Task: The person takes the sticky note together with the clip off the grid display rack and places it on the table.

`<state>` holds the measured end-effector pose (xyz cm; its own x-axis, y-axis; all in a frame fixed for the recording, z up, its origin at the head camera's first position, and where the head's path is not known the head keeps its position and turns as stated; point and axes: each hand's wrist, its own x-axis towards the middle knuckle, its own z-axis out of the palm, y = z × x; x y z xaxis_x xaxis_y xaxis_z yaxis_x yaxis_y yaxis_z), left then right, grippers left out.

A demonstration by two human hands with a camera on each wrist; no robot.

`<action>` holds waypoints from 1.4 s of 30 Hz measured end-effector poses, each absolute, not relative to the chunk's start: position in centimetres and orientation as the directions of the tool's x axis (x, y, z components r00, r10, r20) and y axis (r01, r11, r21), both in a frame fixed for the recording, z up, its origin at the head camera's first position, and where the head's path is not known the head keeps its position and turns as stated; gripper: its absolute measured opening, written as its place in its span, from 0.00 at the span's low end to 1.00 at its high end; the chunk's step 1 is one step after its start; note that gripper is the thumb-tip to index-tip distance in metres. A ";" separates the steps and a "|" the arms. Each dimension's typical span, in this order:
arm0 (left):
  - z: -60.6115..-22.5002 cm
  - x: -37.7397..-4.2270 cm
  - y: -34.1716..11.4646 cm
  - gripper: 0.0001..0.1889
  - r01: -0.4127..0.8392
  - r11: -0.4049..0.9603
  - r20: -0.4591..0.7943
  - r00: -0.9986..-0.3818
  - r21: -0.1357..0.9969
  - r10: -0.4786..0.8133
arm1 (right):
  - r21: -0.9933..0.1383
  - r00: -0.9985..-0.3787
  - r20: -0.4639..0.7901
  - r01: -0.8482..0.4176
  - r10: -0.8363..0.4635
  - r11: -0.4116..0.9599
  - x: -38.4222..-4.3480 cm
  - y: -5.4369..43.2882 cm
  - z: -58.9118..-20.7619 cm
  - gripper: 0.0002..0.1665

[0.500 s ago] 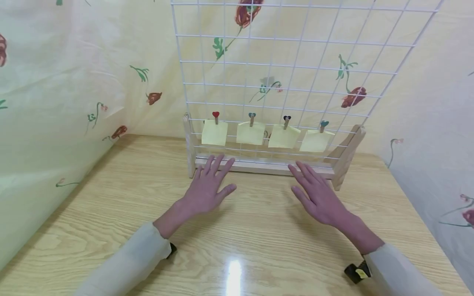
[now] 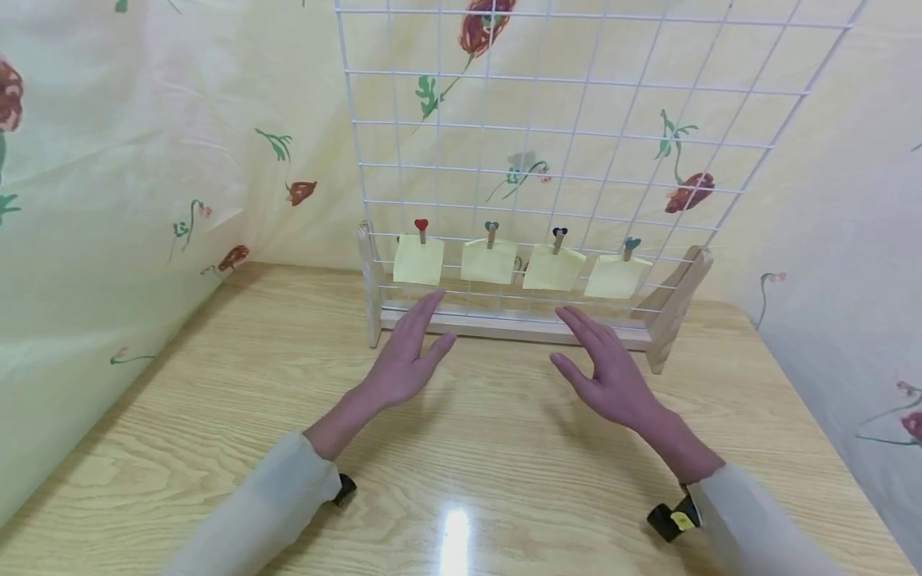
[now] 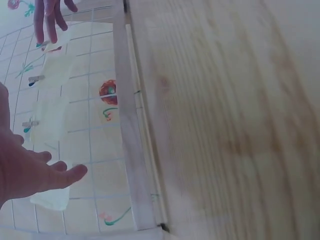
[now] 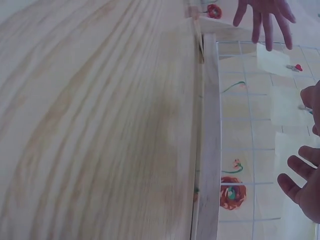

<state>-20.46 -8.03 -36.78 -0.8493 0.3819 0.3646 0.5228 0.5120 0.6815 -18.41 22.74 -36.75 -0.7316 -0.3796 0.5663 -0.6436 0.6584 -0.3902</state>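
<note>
My left hand [image 2: 403, 364] hovers over the table in front of the rack's left half, fingers straight, thumb apart, holding nothing. Opposite it, my right hand [image 2: 612, 380] has the same pose, palm turned inward, also without anything in it. Behind both hands stands a white wire grid [image 2: 504, 126] in a wooden stand [image 2: 504, 326]. Several pale yellow paper notes [image 2: 418, 260] hang in a row on its lower part. Each is held by a small clothespin [image 2: 422, 234] with a heart on top, one red, one dark, others teal. In the wrist views, fingers partly cover the notes.
The light wood table [image 2: 238, 384] reaches the floral cloth walls [image 2: 130, 184] at the back and sides. The stand's wooden feet [image 2: 677, 312] project toward me. A black wrist camera [image 2: 673, 518] sits under the right sleeve. Light glares on the near table surface.
Both hands have rotated from palms down, fingers spread, to more edge-on, with fingers closer together. The right hand has shifted slightly left. The notes and rack stay as they were.
</note>
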 end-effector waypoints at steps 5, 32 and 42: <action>-36.5 -20.7 -8.1 0.33 0.422 0.417 0.309 -0.898 0.805 0.314 | -0.427 -0.738 0.583 -0.635 -0.341 0.644 -18.8 22.1 -36.5 0.38; -36.4 -22.2 -8.5 0.34 -0.089 -0.392 -0.019 -0.983 0.916 0.180 | -0.719 -0.836 0.463 -0.548 -0.294 0.427 -20.3 14.5 -31.9 0.22; -36.5 -23.3 -8.4 0.32 -0.220 -0.529 -0.130 -0.971 0.820 0.202 | -0.764 -0.848 0.444 -0.527 -0.291 0.371 -23.0 13.5 -32.8 0.22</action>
<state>-23.27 -8.42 -36.47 -0.9708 0.2019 -0.1298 -0.2197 -0.5291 0.8196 -22.95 13.53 -32.80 -0.8477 -0.2906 0.4437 -0.5273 0.3712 -0.7643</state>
